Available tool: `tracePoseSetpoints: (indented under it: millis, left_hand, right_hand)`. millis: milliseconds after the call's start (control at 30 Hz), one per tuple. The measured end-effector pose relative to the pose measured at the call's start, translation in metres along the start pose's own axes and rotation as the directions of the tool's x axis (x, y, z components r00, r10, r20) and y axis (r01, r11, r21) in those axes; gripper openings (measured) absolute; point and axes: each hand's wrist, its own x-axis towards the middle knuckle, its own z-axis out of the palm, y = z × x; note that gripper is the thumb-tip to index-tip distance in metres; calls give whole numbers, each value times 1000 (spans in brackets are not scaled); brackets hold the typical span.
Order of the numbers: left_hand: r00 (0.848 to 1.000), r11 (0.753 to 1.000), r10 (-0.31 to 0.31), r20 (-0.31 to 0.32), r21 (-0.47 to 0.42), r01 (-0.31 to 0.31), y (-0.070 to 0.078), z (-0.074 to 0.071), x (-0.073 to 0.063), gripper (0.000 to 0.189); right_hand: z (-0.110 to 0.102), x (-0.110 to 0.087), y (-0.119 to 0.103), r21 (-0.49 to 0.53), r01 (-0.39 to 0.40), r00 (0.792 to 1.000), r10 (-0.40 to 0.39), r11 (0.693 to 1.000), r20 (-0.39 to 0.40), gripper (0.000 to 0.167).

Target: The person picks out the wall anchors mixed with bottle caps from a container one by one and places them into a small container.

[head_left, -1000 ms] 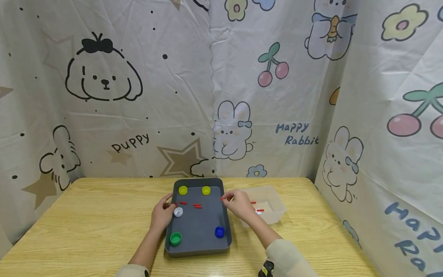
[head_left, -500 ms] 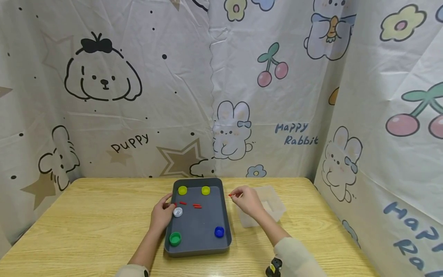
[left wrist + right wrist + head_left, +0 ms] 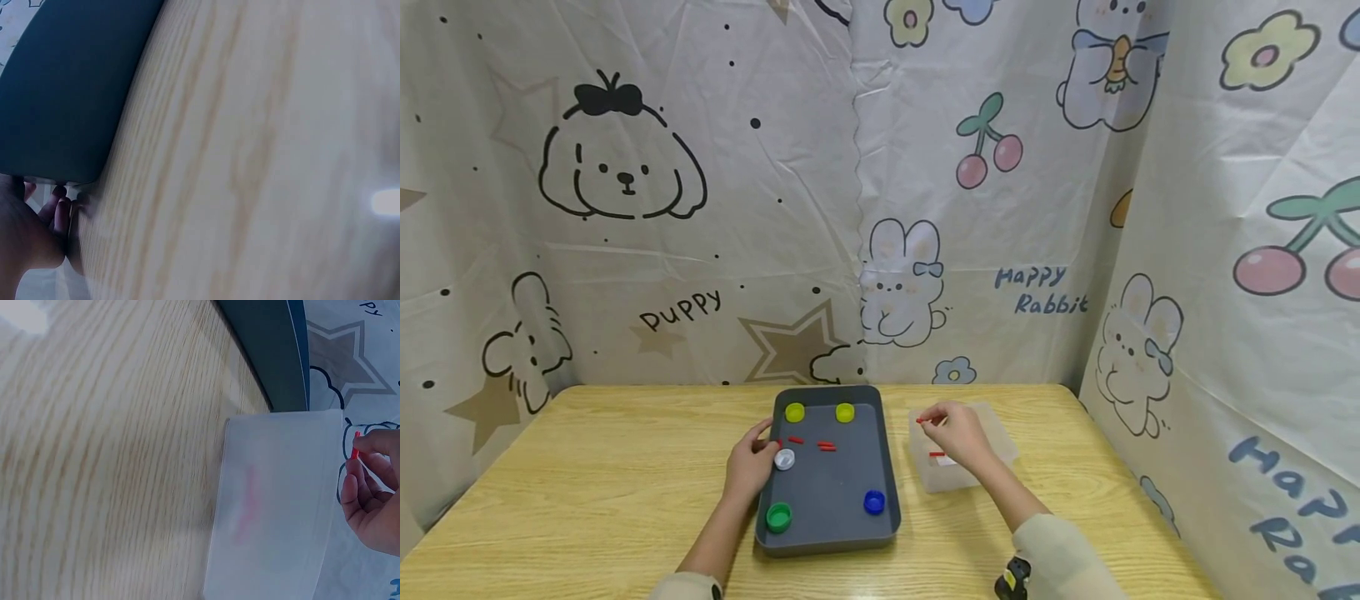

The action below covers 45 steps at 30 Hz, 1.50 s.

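My left hand (image 3: 750, 464) grips the left side of a dark grey tray (image 3: 835, 533), its thumb over the rim. By that thumb lies a red bit, partly hidden. Between thumb and fingertips, my right hand (image 3: 957, 433) pinches a small red stick (image 3: 356, 445) above a translucent plastic box (image 3: 275, 506). Another red stick (image 3: 936, 454) shows inside the box beside something white; the rest is behind the hand. On the tray floor lie several red sticks (image 3: 826, 446), apart from the round caps.
Two yellow caps (image 3: 845, 413) sit at the tray's far end, a white cap (image 3: 785, 459) near its left side. A green cap (image 3: 779, 517) and a blue cap (image 3: 874, 502) occupy the near corners. A printed curtain (image 3: 820, 208) hangs behind the wooden table (image 3: 625, 467).
From the tray's right edge, my right hand has moved right to over the box, still pinching the red stick. The left hand keeps its place at the tray.
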Motion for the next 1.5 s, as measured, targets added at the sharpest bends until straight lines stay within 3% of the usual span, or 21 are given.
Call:
tracePoseSetpoints:
  millis: [600,1500]
  left_hand:
    - [1000,1000,1,-6,-4,-1,-1,1,-1,47]
    - [1000,1000,1,-8,7,-1,0,1,0,47]
  right_hand:
    - [-7,0,30,-2,-104,994,104,995,20,10]
    - [0,7,36,-58,-51,998,54,997,44,6]
